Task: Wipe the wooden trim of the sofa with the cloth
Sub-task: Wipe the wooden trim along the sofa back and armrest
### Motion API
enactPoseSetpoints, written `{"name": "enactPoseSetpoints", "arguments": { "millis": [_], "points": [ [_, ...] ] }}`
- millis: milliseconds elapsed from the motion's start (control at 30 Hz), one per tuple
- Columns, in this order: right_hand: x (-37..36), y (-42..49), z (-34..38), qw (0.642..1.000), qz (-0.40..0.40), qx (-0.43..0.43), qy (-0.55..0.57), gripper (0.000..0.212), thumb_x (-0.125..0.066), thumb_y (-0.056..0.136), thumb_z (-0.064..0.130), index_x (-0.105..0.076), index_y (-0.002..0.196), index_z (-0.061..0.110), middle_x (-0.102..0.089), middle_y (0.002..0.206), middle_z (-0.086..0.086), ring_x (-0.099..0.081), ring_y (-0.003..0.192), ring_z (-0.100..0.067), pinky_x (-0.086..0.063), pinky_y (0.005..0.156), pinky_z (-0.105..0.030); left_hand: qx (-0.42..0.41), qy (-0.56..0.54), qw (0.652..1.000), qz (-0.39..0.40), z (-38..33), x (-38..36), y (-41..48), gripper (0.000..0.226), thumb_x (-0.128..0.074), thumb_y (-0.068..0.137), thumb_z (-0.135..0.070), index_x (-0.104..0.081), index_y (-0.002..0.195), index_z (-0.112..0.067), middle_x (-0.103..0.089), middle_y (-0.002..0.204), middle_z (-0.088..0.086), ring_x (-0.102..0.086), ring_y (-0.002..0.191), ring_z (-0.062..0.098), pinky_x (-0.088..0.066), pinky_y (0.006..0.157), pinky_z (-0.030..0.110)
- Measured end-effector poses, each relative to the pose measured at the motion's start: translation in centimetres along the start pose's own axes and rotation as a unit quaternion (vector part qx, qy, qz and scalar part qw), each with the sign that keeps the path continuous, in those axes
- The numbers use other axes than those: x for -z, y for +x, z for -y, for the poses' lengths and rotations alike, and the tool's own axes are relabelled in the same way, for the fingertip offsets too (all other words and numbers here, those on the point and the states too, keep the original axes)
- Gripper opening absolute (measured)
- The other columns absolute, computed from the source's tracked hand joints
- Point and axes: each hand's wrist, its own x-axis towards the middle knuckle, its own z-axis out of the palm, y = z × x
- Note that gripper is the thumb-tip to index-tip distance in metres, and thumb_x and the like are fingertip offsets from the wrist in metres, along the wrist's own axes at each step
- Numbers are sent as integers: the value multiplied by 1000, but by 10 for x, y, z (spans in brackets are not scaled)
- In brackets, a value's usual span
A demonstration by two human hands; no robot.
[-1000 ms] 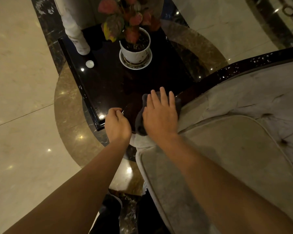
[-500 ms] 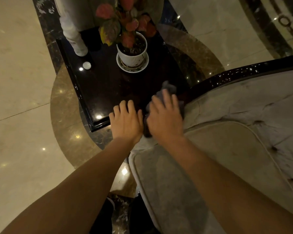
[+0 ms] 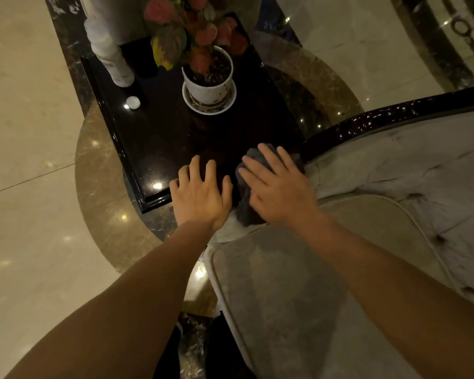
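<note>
A grey cloth (image 3: 245, 206) lies bunched over the near end of the sofa's dark glossy wooden trim (image 3: 389, 116), which curves away to the upper right along the pale upholstered sofa (image 3: 285, 296). My right hand (image 3: 278, 187) presses flat on the cloth, fingers spread and pointing up-left. Just left of it, my left hand (image 3: 200, 192) rests with fingers apart on the dark arm end beside the cloth, holding nothing. The trim under the cloth is hidden.
A dark polished side table (image 3: 159, 138) stands just beyond the hands. On it are a potted plant in a white pot (image 3: 208, 83), a white bottle (image 3: 112, 61) and a small white cap (image 3: 133, 102). Shiny marble floor (image 3: 25, 214) surrounds everything.
My left hand went from a closed fist to spread fingers and shifted right, closer to the cloth. My right hand with the cloth slid slightly up along the trim.
</note>
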Motion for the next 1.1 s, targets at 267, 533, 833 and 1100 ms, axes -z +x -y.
{"name": "enactPoseSetpoints", "arguments": {
  "millis": [267, 533, 833, 1100],
  "points": [
    [-1, 12, 23, 957, -76, -269, 79, 50, -39, 96, 35, -59, 139, 20, -43, 157, -8, -21, 152, -41, -9, 123, -58, 5, 16, 1000, 1, -2, -5, 0, 52, -28, 97, -54, -49, 131, -21, -47, 145, 14, -46, 122, 36, -40, 92, 51],
    [1, -10, -92, 956, -45, -281, 68, 52, -29, 100, 34, -47, 147, 20, -38, 160, -8, -21, 151, -42, -19, 121, -61, -7, 19, 1000, -6, -1, -7, -1, 50, -28, 98, -52, -50, 128, -19, -50, 138, 15, -47, 118, 36, -41, 90, 50],
    [5, -22, -54, 998, -14, -41, 35, 51, -45, 101, 34, -46, 150, 20, -46, 156, -5, -28, 150, -41, -19, 122, -57, -38, 30, 997, 67, -18, 8, 0, 45, -25, 101, -46, -54, 119, -18, -55, 128, 10, -42, 118, 35, -33, 97, 57],
    [5, -5, -94, 932, -61, -341, 102, 50, -31, 105, 35, -47, 147, 13, -41, 158, -10, -18, 152, -43, -13, 123, -58, -162, -30, 982, 88, -101, 18, 23, 53, -31, 97, -56, -55, 112, -11, -65, 103, 10, -58, 96, 33, -42, 83, 45]
  ]
}}
